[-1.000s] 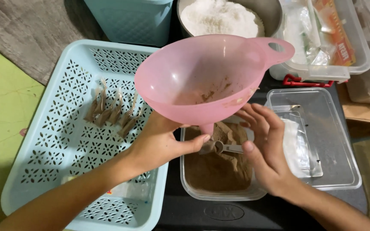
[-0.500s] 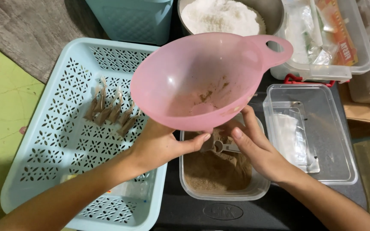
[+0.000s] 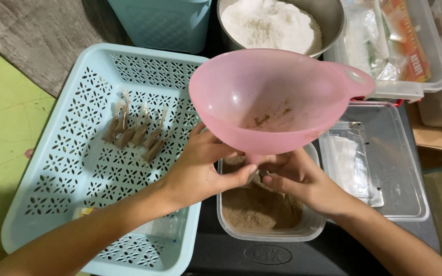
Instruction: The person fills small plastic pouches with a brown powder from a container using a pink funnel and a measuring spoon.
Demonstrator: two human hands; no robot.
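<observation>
While hands [image 3: 251, 176] pinch beneath, translucent pink plastic funnel [image 3: 269, 99], grainy brown powder [image 3: 257, 209]

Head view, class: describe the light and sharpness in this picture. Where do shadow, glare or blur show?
Head view: soft, even light; the pink funnel is sharp and shades the brown powder tub below it; left hand and right hand are crisp; faint glare on the clear lid; the top corners fall dim.
</observation>
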